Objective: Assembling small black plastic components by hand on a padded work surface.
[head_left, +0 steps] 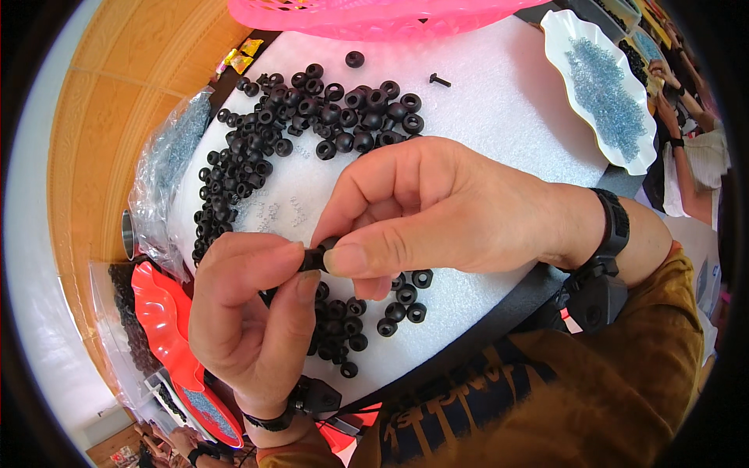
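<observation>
Over the middle of the white foam sheet, my two hands meet at one small black part [313, 260]. My left hand [253, 312] pinches its left end between thumb and forefinger. Thumb and curled fingers of my right hand [437, 210] close on its other end and hide most of it. Behind my hands lies a big heap of black ring-shaped balls with holes [292, 117]. More of these black pieces [339, 320] lie below, partly covered by my left hand. Tiny clear bits [269, 214] are scattered on the sheet beside the heap.
A pink openwork basket [374, 19] stands at the far edge. A white scalloped dish [558, 47] of clear bits is at the far right; a red wavy dish [164, 304] and a clear bag [168, 156] are left. A black bolt-like piece [441, 80] lies apart. Other people's hands show at the right.
</observation>
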{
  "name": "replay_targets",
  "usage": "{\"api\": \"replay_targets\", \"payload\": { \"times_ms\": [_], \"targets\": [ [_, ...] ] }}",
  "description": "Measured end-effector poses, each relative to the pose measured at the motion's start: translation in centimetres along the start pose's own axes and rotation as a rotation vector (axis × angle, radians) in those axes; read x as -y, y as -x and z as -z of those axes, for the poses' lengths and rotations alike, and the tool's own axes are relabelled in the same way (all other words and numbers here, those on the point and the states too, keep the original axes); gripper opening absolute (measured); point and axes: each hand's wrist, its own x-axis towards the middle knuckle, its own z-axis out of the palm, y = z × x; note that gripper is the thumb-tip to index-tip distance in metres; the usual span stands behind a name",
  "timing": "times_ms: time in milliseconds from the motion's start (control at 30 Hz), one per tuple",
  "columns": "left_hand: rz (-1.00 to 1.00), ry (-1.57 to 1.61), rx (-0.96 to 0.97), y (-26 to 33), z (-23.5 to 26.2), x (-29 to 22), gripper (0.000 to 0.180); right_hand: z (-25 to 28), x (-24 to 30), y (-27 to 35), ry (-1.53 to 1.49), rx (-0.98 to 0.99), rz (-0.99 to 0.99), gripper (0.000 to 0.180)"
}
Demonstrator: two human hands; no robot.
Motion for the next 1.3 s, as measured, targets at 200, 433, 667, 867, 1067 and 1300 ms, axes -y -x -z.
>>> {"api": "replay_targets", "payload": {
  "times_ms": [200, 433, 667, 867, 1067, 1300],
  "targets": [
    [-0.091, -0.113, -0.060, 0.6, -0.7, 1.5, 0.023, 0.2, -0.4, -0.2, 0.012, 0.005, 0.023, 0.022],
    [-0.182, -0.146, -0.057, 0.3, -0.9, 1.6, 0.027, 0.4, -0.1, 0.0, 0.013, 0.016, 0.009, 0.022],
    [-0.260, -0.187, -0.013, 0.0, -0.4, 1.9, 0.023, 0.2, -0.2, -0.3, 0.060, -0.013, 0.032, 0.024],
    [-0.283, -0.214, 0.028, -0.3, 0.1, 2.0, 0.022, 0.2, -0.1, -0.2, 0.072, -0.003, -0.004, 0.026],
    [-0.284, -0.214, 0.012, -0.1, -0.2, 2.1, 0.032, 0.1, 0.0, 0.1, 0.052, -0.039, -0.033, 0.026],
    [-0.309, -0.392, -0.031, 0.1, -0.9, 1.8, 0.048, 0.0, -0.9, -0.2, -0.086, -0.038, 0.072, 0.023]
  ]
}}
